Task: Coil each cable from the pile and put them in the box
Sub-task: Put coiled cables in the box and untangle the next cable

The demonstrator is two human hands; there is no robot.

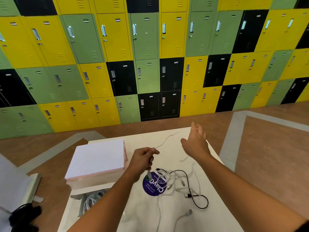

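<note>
While the white cable [164, 141] stretches from my left hand [143, 158], which pinches it just above its USB plug, toward my right hand [195, 144], raised with fingers spread, I cannot tell whether that hand touches it. This one looks uncoiled. Several tangled cables wait in the pile [180, 183] on the table [217, 215]; some white ones already lie in the box [81, 206].
</note>
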